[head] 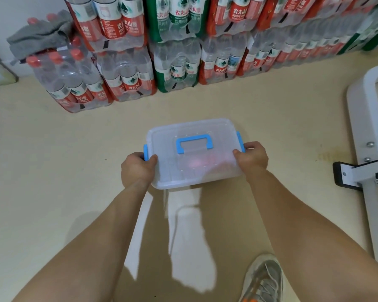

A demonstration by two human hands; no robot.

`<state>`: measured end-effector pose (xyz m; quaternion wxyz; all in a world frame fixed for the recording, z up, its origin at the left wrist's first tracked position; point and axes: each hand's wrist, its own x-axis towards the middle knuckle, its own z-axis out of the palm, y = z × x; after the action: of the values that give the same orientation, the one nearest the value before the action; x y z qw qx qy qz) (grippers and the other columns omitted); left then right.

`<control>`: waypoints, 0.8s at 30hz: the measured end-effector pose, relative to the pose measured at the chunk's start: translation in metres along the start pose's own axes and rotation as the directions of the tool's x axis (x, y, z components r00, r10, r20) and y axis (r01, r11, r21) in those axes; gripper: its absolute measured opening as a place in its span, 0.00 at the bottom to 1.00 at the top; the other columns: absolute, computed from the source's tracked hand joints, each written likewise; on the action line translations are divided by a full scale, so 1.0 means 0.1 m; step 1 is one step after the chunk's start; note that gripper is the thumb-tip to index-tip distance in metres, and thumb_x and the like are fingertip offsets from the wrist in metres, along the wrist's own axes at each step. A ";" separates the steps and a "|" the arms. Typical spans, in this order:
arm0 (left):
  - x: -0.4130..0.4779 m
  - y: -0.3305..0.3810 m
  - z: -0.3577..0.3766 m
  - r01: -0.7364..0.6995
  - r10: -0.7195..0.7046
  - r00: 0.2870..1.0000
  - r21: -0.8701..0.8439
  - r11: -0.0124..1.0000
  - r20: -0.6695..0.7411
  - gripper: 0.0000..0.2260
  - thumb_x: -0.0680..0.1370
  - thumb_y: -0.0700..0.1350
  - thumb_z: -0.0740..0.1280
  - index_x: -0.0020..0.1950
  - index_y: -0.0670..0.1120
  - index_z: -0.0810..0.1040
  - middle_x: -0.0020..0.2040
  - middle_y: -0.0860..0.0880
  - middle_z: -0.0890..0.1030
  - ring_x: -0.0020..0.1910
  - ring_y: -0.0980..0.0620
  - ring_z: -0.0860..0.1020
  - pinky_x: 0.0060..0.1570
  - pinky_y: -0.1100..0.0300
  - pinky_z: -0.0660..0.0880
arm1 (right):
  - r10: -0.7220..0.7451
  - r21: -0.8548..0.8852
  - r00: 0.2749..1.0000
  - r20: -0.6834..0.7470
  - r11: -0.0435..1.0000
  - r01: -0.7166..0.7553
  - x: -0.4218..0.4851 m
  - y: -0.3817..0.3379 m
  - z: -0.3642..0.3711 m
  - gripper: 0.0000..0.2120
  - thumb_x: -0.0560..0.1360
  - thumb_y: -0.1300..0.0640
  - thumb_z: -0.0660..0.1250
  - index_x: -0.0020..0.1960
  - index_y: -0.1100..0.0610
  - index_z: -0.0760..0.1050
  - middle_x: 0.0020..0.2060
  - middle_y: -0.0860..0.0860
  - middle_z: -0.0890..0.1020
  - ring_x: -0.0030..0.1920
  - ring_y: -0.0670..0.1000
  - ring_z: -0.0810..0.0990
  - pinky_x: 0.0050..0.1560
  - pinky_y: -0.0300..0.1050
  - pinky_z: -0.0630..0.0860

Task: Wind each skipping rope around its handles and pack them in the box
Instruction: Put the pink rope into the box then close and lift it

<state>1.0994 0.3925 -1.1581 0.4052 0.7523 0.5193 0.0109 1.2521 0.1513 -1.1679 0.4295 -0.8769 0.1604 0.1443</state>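
Box: translucent white rectangular plastic box (205,131), lid on, at the centre of the frame above the cream floor (52,171); whether it rests on the floor or is held clear of it cannot be told.
Lid fittings: blue plastic carry handle (194,143) lies flat on the middle of the lid; one blue side latch (146,152) at the left end, another blue side latch (240,140) at the right end.
Contents: a pink-red blur shows through the lid in its near half; its form cannot be made out.
Left hand (136,168): grips the left end of the box, thumb on the lid edge, fingers curled around the side at the latch.
Right hand (252,156): grips the right end likewise, thumb on the lid, fingers wrapped at the latch.
Background: shrink-wrapped packs of water bottles (179,40) with red and green labels, stacked across the top of the frame.
Upper left: crumpled grey cloth (42,33) lying on a pack.
Right edge: white metal frame (364,131) with bolts, standing on the floor.
Bottom right: grey laced sports shoe (264,280).
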 end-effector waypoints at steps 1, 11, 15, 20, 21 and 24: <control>-0.01 0.02 0.01 -0.007 0.008 1.000 0.048 0.999 -0.024 0.07 0.77 0.50 0.69 0.44 0.48 0.80 0.40 0.50 0.81 0.39 0.46 0.79 0.39 0.57 0.73 | -0.083 -0.073 0.995 -0.058 0.994 0.079 -0.05 -0.02 0.03 0.12 0.74 0.58 0.72 0.56 0.59 0.77 0.49 0.53 0.81 0.45 0.55 0.78 0.48 0.43 0.74; 0.14 0.12 -0.02 -0.148 0.183 0.978 0.281 0.948 -0.100 0.24 0.76 0.54 0.66 0.65 0.42 0.70 0.56 0.44 0.71 0.58 0.41 0.73 0.46 0.49 0.71 | -0.318 -0.275 0.946 -0.058 0.916 0.291 -0.27 -0.12 0.54 0.06 0.77 0.61 0.62 0.52 0.59 0.76 0.50 0.59 0.81 0.51 0.63 0.78 0.46 0.47 0.69; 0.77 0.20 -0.23 -0.311 0.318 0.948 0.177 0.934 -0.009 0.36 0.72 0.56 0.73 0.74 0.43 0.64 0.70 0.43 0.69 0.69 0.41 0.68 0.64 0.47 0.69 | -0.364 -0.295 0.931 -0.001 0.890 0.348 -0.07 -0.60 0.94 0.15 0.79 0.62 0.60 0.65 0.60 0.74 0.58 0.59 0.79 0.59 0.62 0.77 0.54 0.49 0.72; 1.53 0.35 -0.44 -0.380 0.384 0.923 0.209 0.901 0.025 0.35 0.73 0.55 0.72 0.75 0.44 0.65 0.72 0.44 0.70 0.69 0.42 0.69 0.65 0.47 0.69 | -0.335 -0.247 0.932 0.140 0.900 0.360 0.40 -1.22 1.34 0.25 0.80 0.61 0.55 0.76 0.53 0.65 0.65 0.57 0.77 0.63 0.61 0.76 0.56 0.49 0.72; 1.62 0.38 -0.47 -0.371 0.377 0.926 0.217 0.903 0.015 0.34 0.73 0.56 0.72 0.74 0.45 0.65 0.71 0.44 0.70 0.68 0.42 0.70 0.65 0.47 0.69 | -0.307 -0.225 0.934 0.180 0.912 0.343 0.48 -1.34 1.41 0.26 0.81 0.60 0.54 0.79 0.50 0.61 0.69 0.56 0.75 0.66 0.60 0.74 0.60 0.48 0.71; 1.85 0.43 -0.52 -0.350 0.361 0.933 0.251 0.903 0.004 0.32 0.73 0.58 0.71 0.71 0.45 0.67 0.68 0.44 0.71 0.65 0.42 0.71 0.62 0.46 0.71 | -0.292 -0.150 0.924 0.248 0.930 0.334 0.68 -1.62 1.57 0.27 0.81 0.61 0.53 0.79 0.46 0.60 0.69 0.54 0.74 0.62 0.57 0.75 0.59 0.47 0.70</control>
<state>1.1952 0.5639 -1.1710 0.2884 0.8785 0.3792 0.0357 1.3618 0.3598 -1.1723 0.3767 -0.9065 -0.0456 0.1849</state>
